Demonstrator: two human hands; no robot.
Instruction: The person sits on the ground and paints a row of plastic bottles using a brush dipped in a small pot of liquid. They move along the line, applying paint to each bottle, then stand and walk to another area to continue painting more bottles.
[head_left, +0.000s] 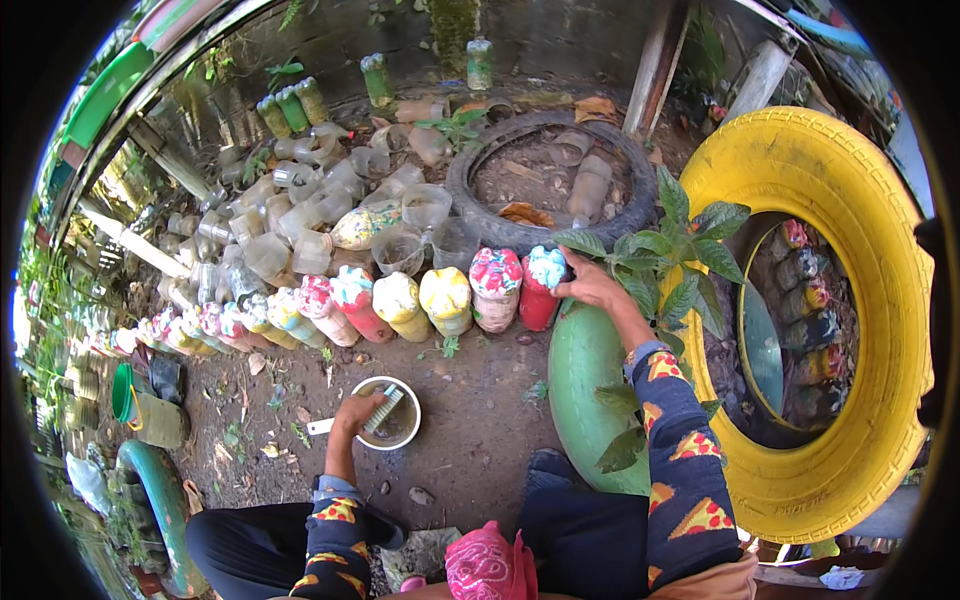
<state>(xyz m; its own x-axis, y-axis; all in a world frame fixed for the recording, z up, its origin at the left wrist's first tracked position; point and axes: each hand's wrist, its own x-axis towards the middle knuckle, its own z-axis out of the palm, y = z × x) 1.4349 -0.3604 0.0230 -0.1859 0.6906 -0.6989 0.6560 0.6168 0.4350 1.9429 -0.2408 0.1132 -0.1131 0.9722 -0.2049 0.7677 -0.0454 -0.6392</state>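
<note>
My left hand (355, 414) grips a scrub brush (384, 409) with pale bristles, held over a white plastic dipper (414, 435) of murky water on the soil. The dipper's handle points left. At the right end of a row of painted plastic bottles, my right hand (589, 283) holds the top edge of a red bottle (536, 304) with a blue and white crown. Beside that bottle, on its left, stands a pale pink one (496, 300) with a red, white and blue crown. Yellow bottles (446, 300) continue the row leftward.
Behind the row lie many cut clear plastic bottles (322, 202) and a black tire (457, 180). A green tire (581, 382), leafy plant (660, 255) and upright yellow tire (892, 300) crowd my right. At left are a bucket (161, 420) and another green tire (161, 480).
</note>
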